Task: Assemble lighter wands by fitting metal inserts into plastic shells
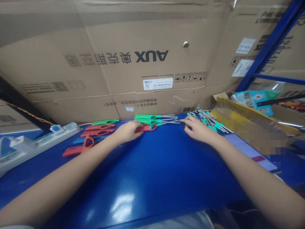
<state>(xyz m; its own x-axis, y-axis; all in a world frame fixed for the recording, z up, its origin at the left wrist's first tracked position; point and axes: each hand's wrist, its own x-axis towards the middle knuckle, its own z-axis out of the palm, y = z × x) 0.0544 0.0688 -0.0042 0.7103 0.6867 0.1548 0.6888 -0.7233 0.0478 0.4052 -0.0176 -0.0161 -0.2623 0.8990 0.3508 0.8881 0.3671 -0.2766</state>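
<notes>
My left hand [127,132] is closed around the handle of a red long-necked lighter [150,128] on the blue table. Just behind it lie green lighters [145,117], their thin metal necks pointing right. My right hand [196,128] rests by the tips of those necks, its fingers bent together; a small dark piece seems to sit between them, too small to name. Beyond that hand is a pile of metal tubes with teal ends [211,121]. On the left, past my forearm, lie several red lighter handles [98,128], a blue one [78,140] and a green one [105,122].
A large cardboard box [95,79] stands upright along the back edge. White power strips [38,149] with plugs run down the left side. At right are a lit tablet or phone [250,152], an open carton with yellow tape [238,117] and a blue metal frame [267,47].
</notes>
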